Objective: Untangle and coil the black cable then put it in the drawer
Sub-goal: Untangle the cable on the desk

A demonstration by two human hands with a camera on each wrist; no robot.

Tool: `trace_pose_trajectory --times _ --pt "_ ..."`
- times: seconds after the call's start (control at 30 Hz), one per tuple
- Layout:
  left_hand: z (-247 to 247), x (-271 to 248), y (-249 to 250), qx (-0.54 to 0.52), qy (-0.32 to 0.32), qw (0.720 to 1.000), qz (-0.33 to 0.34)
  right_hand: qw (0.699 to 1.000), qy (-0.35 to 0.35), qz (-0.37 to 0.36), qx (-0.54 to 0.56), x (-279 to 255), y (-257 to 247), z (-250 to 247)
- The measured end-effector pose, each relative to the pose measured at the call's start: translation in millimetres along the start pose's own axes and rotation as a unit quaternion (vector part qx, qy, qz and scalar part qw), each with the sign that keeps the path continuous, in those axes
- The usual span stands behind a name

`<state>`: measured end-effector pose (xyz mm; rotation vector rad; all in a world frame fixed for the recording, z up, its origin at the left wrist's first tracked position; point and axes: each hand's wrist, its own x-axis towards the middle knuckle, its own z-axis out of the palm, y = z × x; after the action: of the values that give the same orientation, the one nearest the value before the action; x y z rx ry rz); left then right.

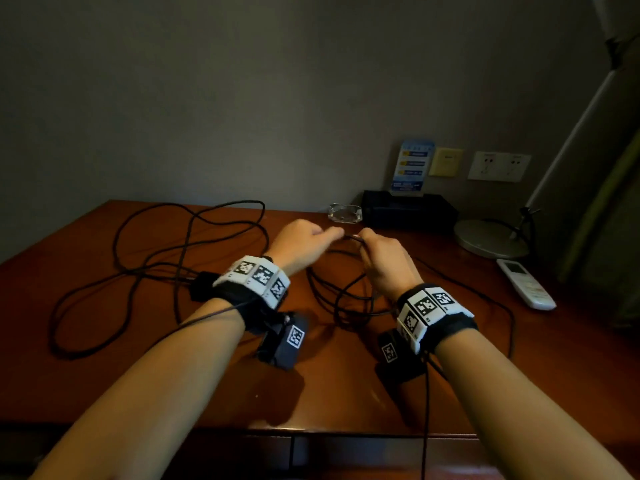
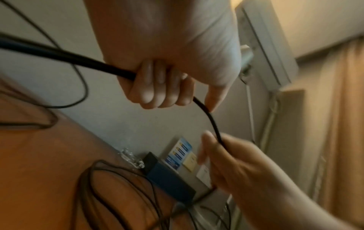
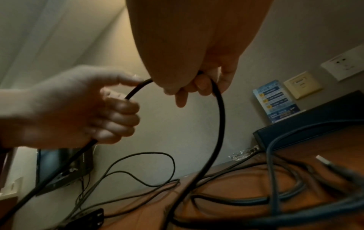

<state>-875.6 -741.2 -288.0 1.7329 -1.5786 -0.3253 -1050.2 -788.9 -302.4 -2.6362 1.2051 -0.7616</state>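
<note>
A long black cable (image 1: 188, 233) sprawls in loose loops over the left and middle of the brown desk (image 1: 104, 382). My left hand (image 1: 304, 242) and right hand (image 1: 384, 261) are raised close together above the desk's middle. Both grip a short stretch of the cable (image 2: 210, 119) between them. The left hand's (image 2: 157, 87) fingers curl round the cable. Several loops hang from the right hand (image 3: 201, 84) and bunch on the desk (image 1: 346, 296). A metal plug end (image 3: 325, 161) shows in the right wrist view. A drawer front (image 1: 242, 452) runs under the desk's near edge, closed.
At the back right stand a glass ashtray (image 1: 345, 213), a black box (image 1: 408, 209) with a blue card (image 1: 412, 166), and a lamp base (image 1: 491, 237). A white remote (image 1: 526, 284) lies at the right. Wall sockets (image 1: 498, 166) sit behind.
</note>
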Motion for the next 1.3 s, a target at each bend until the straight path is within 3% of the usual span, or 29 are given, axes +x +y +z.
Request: trace_pose_trajectory --times 0.23,0.47,0.63,0.73,0.8,0.87,0.93,1.0,1.13,1.2,1.3 --pt "-34 3 -18 0.053 0.118 0.991 -0.040 1.000 -0.014 -0.022 -0.004 -4 -1 4" --pt "-61 -1 -34 0.057 0.277 0.950 -0.132 1.000 0.016 -0.007 -0.013 -7 17 0" --pt "-83 0 -55 0.063 0.337 0.921 -0.183 0.989 0.002 0.055 -0.140 -11 42 -7" --pt "-78 -1 -54 0.083 0.281 0.936 -0.192 0.984 0.029 0.094 -0.150 -7 42 -8" --pt "-65 1 -47 0.150 0.176 0.952 -0.202 0.983 0.052 0.099 -0.147 -2 35 -8" --pt "-51 0 -38 0.253 0.069 0.936 -0.235 0.981 0.069 0.085 -0.161 2 25 -8" --pt "-38 -2 -23 0.333 0.019 0.909 -0.251 0.980 0.074 0.076 -0.168 4 15 -8" --pt "-23 -4 -10 0.357 -0.008 0.916 -0.181 0.983 0.058 0.074 -0.158 6 7 -8" --pt "3 -2 13 0.289 -0.057 0.951 0.098 0.990 0.029 0.038 -0.130 6 -12 -4" --pt "11 0 24 0.225 -0.063 0.962 0.142 0.992 0.032 0.030 -0.117 3 -18 -7" --pt "11 3 27 0.176 -0.038 0.974 0.134 0.992 0.033 0.006 -0.121 -3 -18 -13"
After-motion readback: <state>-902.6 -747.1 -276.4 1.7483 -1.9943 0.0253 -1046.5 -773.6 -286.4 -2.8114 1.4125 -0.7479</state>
